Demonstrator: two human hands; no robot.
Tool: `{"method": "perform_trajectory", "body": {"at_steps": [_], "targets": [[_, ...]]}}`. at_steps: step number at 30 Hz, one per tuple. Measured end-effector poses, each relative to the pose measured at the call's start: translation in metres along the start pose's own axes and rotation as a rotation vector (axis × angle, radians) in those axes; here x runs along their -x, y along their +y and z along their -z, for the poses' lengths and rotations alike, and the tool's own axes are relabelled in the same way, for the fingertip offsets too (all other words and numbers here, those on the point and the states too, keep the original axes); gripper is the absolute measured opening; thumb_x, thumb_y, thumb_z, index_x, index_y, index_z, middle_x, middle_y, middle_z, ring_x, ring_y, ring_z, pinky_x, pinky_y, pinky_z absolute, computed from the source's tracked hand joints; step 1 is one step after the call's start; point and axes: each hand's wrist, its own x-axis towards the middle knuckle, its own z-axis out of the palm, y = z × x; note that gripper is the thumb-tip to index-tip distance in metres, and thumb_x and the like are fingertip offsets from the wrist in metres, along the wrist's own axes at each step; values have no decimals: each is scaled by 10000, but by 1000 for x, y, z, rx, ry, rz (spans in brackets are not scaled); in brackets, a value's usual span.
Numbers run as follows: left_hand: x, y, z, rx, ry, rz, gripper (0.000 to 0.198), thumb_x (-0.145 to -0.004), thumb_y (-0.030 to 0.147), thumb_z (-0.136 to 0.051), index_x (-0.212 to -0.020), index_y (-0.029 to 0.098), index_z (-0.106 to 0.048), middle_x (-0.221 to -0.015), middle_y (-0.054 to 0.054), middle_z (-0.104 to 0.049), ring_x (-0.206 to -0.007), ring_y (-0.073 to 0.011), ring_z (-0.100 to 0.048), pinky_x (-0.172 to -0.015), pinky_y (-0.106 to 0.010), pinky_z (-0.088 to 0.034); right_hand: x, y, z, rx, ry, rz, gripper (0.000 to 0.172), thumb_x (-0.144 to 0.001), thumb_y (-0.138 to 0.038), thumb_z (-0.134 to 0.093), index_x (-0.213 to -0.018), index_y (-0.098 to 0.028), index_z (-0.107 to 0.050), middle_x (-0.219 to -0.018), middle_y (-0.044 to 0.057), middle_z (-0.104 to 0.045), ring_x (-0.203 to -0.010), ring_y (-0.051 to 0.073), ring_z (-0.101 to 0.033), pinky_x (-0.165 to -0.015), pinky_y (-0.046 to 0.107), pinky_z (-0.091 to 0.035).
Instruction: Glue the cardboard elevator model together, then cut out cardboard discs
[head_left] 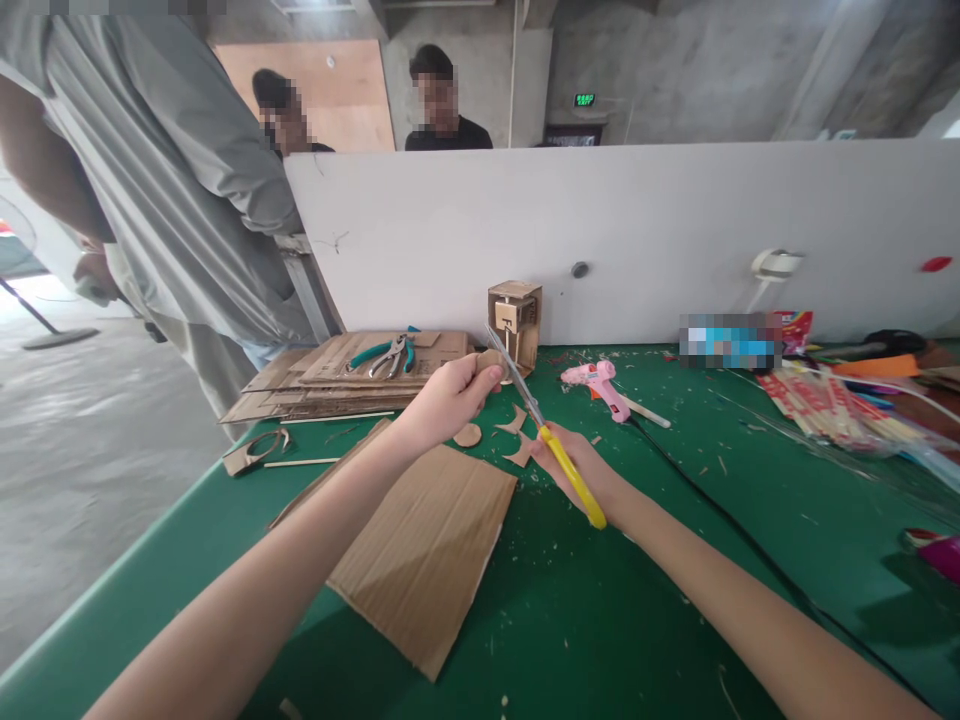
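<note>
My left hand point(456, 398) pinches a small piece of cardboard point(491, 360) above the green table. My right hand point(574, 468) is closed round the yellow handles of a pair of scissors point(568, 470). The scissor blades point up and to the left, with their tips beside the cardboard piece. Below the hands lie a cardboard disc point(467, 435) and curved cardboard scraps point(517, 452). A large cardboard sheet point(431, 545) rests under my left forearm. Just behind the blades stands a small cardboard box structure point(516, 310).
Pliers point(394, 357) lie on stacked cardboard point(322, 370) at the back left. A pink glue gun point(600, 385) trails a black cord to the right. Wrapped sticks point(817, 405) are at the right. A white partition point(630, 230) borders the table point(600, 620); a person in grey point(165, 170) stands left.
</note>
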Motion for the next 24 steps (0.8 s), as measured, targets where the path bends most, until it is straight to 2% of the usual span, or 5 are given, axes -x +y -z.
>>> {"method": "perform_trajectory", "body": {"at_steps": [8, 14, 20, 24], "targets": [[-1, 7, 17, -113, -153, -65, 315, -925, 373, -403, -675, 184, -438, -601, 26, -466, -519, -87, -398, -502, -229, -325, 3, 1, 3, 104, -48, 82, 472, -879, -672, -328, -775, -223, -430, -816, 74, -565, -755, 226, -568, -715, 380, -466], [-1, 11, 25, -192, -200, -46, 277, -917, 332, -414, -695, 177, -476, -646, 13, -499, -581, -106, -435, -568, -252, -358, 2, -2, 4, 81, -83, 22, 504, -847, -715, -342, -737, -229, -411, -686, 31, -528, -615, 192, -520, -572, 328, -415], [-2, 9, 28, -183, -184, -44, 271, -909, 304, -431, -674, 177, -476, -654, -4, -536, -588, -106, -474, -560, -241, -372, 2, -2, 4, 106, -72, 23, 449, -863, -653, -390, -746, -221, -430, -655, 12, -518, -575, 171, -503, -544, 303, -380], [-1, 6, 9, 35, -89, 9, 285, -914, 302, -450, -654, 195, -400, -519, 51, -447, -434, -65, -394, -439, -209, -298, 2, 1, 0, 65, -13, 18, 400, -865, -606, -417, -786, -216, -454, -675, 16, -526, -601, 176, -519, -564, 302, -395]]}}
